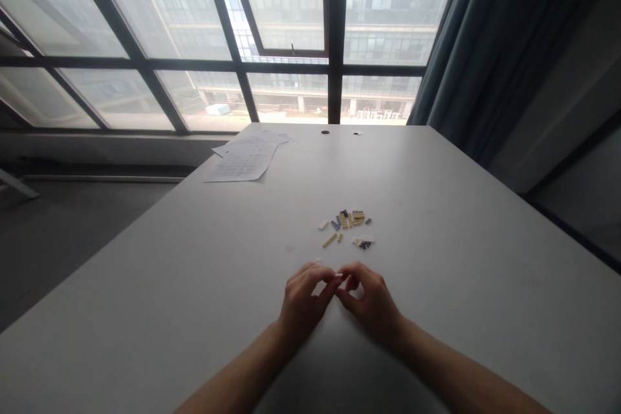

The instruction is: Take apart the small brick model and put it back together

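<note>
A small white toy building brick (338, 275) is pinched between the fingertips of both hands, low over the table. My left hand (305, 297) is closed on its left end, thumb and forefinger forming a ring. From the other side my right hand (372, 303) meets it, its fingertips also closed at the piece. Fingers cover most of the brick. Just past the hands lies a loose pile of tan and grey bricks (344, 221). Nearer on the right sits a small cluster of white and black bricks (363, 243). A pale piece (317, 261) shows just behind my left fingers.
The white table (194, 272) stretches away toward a dark-framed window (334, 32). Printed paper sheets (247, 158) lie at its far left. Two round cable holes, one of them dark (325, 132), sit near the far edge. A blue curtain (475, 45) hangs at right.
</note>
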A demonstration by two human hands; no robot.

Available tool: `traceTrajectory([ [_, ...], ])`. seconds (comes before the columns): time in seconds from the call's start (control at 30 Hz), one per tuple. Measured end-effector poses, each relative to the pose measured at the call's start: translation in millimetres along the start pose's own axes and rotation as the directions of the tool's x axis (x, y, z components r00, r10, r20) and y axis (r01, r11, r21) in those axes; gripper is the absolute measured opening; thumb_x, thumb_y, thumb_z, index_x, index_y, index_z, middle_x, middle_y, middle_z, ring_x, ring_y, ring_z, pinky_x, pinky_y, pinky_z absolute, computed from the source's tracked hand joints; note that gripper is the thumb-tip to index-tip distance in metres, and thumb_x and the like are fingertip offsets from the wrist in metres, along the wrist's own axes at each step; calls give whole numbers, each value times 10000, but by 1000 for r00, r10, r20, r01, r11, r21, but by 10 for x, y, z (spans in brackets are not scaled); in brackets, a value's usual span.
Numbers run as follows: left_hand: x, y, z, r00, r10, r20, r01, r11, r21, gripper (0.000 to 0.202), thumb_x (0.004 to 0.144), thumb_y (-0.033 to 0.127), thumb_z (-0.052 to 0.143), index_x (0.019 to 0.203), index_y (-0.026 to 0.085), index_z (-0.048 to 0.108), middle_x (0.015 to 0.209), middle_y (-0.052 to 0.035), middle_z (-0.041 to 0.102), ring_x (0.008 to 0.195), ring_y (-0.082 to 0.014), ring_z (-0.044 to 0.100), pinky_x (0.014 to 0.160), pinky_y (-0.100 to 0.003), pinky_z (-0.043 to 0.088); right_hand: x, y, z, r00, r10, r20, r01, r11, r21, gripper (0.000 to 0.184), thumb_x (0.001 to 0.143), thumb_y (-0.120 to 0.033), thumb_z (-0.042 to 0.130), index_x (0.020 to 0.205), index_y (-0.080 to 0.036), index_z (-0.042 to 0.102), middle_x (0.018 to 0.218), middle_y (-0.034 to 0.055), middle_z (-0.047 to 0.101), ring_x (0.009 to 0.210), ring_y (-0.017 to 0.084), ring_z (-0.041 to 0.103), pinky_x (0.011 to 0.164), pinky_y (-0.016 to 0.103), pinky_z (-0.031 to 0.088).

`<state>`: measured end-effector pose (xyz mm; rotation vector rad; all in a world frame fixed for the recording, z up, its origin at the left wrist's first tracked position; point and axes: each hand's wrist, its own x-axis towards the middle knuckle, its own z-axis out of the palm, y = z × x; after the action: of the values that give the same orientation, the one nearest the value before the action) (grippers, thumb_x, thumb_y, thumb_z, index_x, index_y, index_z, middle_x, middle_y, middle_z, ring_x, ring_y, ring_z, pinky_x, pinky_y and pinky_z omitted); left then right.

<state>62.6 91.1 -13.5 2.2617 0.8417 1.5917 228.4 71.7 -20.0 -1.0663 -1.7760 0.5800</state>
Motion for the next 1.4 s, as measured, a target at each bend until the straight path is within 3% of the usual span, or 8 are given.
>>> traceTrajectory([
  [0.2,-4,24,-8,1000,-28,-4,28,998,52,158,793,125,686,903,187,590,717,15,670,613,-88,635,616,-177,511,-44,19,25,975,-221,-19,217,967,-130,242,825,-169,632,1025,-224,506,798,2,614,643,135,573,618,247,460],
  [0.57,2,39,-4,999,-42,32,39,995,90,99,824,166,652,896,195,590,682,28,666,572,-78,625,592,-164,498,16,-38,-3,961,-274,-41,260,943,-209,116,844,-166,624,923,-211,553,803,26,651,682,146,591,655,255,471],
  [0.67,13,-34,-65,998,-57,-1,57,987,149,137,831,163,624,954,200,576,692,27,660,590,-89,612,622,-196,503,27,-24,-7,981,-191,-19,185,968,-172,160,802,-135,642,929,-208,579,820,21,644,686,144,582,666,261,469],
  [0.77,44,-182,-185,987,-163,-5,161,968,195,244,841,157,562,1078,203,529,751,18,657,613,-102,585,614,-219,501,53,18,-19,1000,11,-5,-11,995,-101,247,732,-130,702,950,-201,612,823,9,626,676,140,558,656,262,465],
  [0.83,72,-278,-265,968,-245,61,227,951,211,286,822,155,542,1103,205,514,847,-6,653,681,-122,581,625,-238,503,80,53,-35,984,175,-12,-175,984,-24,283,699,-162,744,958,-193,632,785,-4,607,641,132,532,614,252,460],
  [0.93,105,-338,-325,948,-258,188,217,952,214,337,775,143,533,1107,199,516,1004,-54,619,887,-175,579,779,-317,506,131,93,-68,946,324,6,-324,945,45,321,669,-192,769,969,-183,654,757,-14,588,615,123,509,576,239,449],
  [1.1,119,-253,-293,905,-203,375,81,946,315,397,757,144,534,1150,195,512,1126,-89,579,1079,-248,500,946,-429,414,262,103,-113,941,312,132,-301,949,-92,298,656,-155,739,948,-188,687,779,-11,600,650,122,528,619,238,434],
  [1.4,134,-266,-290,861,-326,391,123,879,461,340,723,174,573,1062,197,582,1130,-84,585,1102,-271,480,953,-438,380,455,93,9,926,297,235,-210,919,-334,298,665,-251,752,959,-233,709,859,2,643,754,150,575,695,261,419],
])
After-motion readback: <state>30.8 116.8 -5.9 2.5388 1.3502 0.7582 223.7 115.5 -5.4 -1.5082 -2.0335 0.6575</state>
